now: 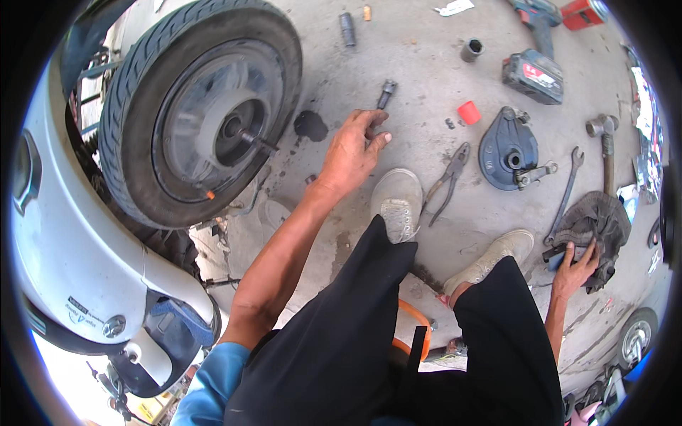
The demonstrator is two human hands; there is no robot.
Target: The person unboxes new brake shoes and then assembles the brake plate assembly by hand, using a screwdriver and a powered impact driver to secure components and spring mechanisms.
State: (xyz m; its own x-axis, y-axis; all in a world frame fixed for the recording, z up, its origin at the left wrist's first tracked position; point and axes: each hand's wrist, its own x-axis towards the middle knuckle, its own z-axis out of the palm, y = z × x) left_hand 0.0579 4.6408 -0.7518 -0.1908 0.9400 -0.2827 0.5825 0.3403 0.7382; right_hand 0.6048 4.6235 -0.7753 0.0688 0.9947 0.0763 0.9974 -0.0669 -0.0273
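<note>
My left hand (355, 150) reaches out over the concrete floor near the wheel. Its fingers are curled at the near end of a short dark socket extension (387, 93), with the thumb standing off to the side. Down at the right, my right hand (577, 271) grips a crumpled dark rag (602, 221). A small bluish piece (556, 260) shows beside its thumb, partly hidden. To the left stands a scooter wheel (220, 128) with a black tyre, and a shaft (257, 142) sticks out of its hub.
Between my shoes lie pliers (449, 181). Further right are a brake drum plate (509, 150), a spanner (565, 195), a hammer (605, 145), a cordless impact wrench (536, 53) and a red cap (469, 112). Sockets (472, 50) stand farther off. The pale scooter body (85, 248) fills the left.
</note>
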